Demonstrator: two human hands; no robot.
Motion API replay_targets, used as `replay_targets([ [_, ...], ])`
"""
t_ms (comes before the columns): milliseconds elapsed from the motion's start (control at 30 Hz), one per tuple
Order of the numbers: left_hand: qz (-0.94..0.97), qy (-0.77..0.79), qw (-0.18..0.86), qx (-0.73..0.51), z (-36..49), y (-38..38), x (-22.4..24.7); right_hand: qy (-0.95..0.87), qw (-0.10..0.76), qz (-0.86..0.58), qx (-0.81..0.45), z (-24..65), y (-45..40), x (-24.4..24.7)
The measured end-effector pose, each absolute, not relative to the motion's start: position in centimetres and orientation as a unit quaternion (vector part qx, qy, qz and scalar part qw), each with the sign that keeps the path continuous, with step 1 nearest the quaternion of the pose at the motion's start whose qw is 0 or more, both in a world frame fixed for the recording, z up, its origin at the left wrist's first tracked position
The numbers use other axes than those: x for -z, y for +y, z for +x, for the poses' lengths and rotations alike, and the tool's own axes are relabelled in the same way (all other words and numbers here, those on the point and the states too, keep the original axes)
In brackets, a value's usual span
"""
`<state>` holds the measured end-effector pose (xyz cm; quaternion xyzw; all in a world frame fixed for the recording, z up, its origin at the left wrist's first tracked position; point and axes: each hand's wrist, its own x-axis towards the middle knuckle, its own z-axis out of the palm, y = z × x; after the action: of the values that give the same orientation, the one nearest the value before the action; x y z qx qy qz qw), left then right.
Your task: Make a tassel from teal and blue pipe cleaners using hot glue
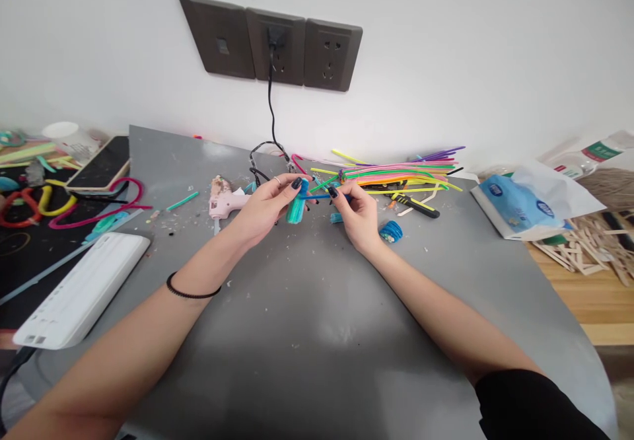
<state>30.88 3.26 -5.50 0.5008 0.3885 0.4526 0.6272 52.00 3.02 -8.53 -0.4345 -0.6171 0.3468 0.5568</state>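
Observation:
My left hand (270, 203) is closed in a pinch on a turquoise piece of bundled pipe cleaner (296, 211) above the grey board. Between thumb and fingers, my right hand (359, 219) grips a dark blue pipe cleaner (317, 196) that runs across to the turquoise piece. Whether the two are joined where they meet is hidden by my left fingers. A blue coiled pipe-cleaner piece (391, 231) lies just right of my right wrist. Another small blue piece (336, 218) rests beside my right fingers. A pink glue gun (225, 202) lies behind my left hand.
Many coloured pipe cleaners (386, 172) lie at the back, with a yellow-black utility knife (419, 207) in front. A white power strip (84, 288) is at left, near red-handled scissors (20, 207). At right are a tissue pack (518, 202) and wooden sticks (577, 248).

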Motion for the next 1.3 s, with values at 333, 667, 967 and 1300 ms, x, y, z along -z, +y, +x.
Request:
replay_targets([
  [333, 0.461, 0.397, 0.639, -0.470, 31.7, 2.6, 5.2, -0.629, 0.546, -0.438, -0.338, 51.8, 2.5, 8.4],
  [667, 0.397, 0.384, 0.687, -0.471, 31.9, 2.7, 4.7, -0.656, 0.509, -0.443, -0.337, 51.7, 2.0, 7.9],
  [967, 0.432, 0.391, 0.667, -0.464, 31.6, 2.7, 5.3, -0.655, 0.491, -0.445, -0.362, 51.7, 1.8, 8.0],
  [1300, 0.448, 0.393, 0.650, -0.472, 31.6, 2.8, 5.7, -0.655, 0.492, -0.444, -0.362, 51.7, 1.7, 8.1],
])
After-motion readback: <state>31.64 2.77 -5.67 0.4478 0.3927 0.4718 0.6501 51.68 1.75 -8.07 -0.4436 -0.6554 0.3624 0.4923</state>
